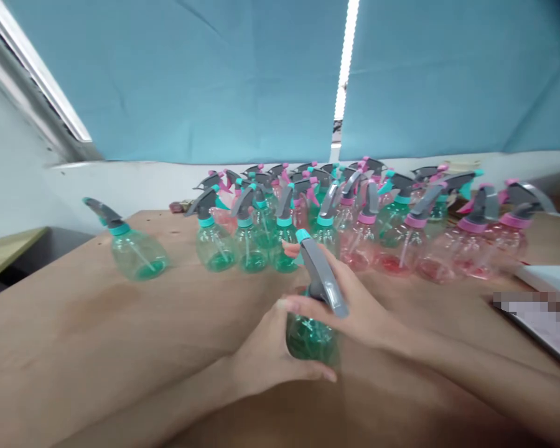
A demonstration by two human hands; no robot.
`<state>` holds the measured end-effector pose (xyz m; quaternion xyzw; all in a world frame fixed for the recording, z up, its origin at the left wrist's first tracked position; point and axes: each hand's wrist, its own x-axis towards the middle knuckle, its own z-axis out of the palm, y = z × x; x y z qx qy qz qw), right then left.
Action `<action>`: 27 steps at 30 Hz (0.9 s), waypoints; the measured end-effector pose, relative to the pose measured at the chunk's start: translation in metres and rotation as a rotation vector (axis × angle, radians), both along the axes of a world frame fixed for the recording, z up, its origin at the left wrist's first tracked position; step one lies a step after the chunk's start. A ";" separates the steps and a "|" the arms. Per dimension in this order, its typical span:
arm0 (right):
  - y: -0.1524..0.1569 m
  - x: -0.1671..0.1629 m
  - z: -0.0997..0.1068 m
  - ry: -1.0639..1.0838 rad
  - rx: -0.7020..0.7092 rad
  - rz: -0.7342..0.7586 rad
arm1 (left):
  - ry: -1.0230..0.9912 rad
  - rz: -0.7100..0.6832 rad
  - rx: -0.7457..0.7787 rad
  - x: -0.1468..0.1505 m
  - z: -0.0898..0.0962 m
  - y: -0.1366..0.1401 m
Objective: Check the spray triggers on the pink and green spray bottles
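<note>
In front of me a clear green spray bottle with a grey trigger head and turquoise nozzle stands between my hands. My left hand curves round the lower body, thumb on the near side and fingers mostly hidden behind it. Around the collar and spray head my right hand is wrapped, with its thumb across the front below the grey lever and fingertips showing beyond the nozzle. Another green spray bottle stands alone to the left, its head pointing left.
Behind my hands, several green spray bottles and pink spray bottles stand in crowded rows. A dark-edged flat device, partly blurred out, and a white box lie at right. Blue curtains hang behind the wooden table.
</note>
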<state>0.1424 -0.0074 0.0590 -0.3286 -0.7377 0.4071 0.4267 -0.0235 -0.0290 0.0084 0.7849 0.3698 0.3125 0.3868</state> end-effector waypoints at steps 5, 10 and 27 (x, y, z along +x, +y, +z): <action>0.012 0.011 0.000 0.063 0.087 -0.125 | -0.054 0.072 0.057 0.030 -0.007 0.009; 0.027 0.016 -0.006 0.064 0.117 -0.118 | 0.026 0.098 0.069 0.030 -0.009 0.017; 0.035 0.022 -0.003 -0.017 0.115 -0.038 | 0.558 -0.028 0.145 -0.008 -0.013 0.034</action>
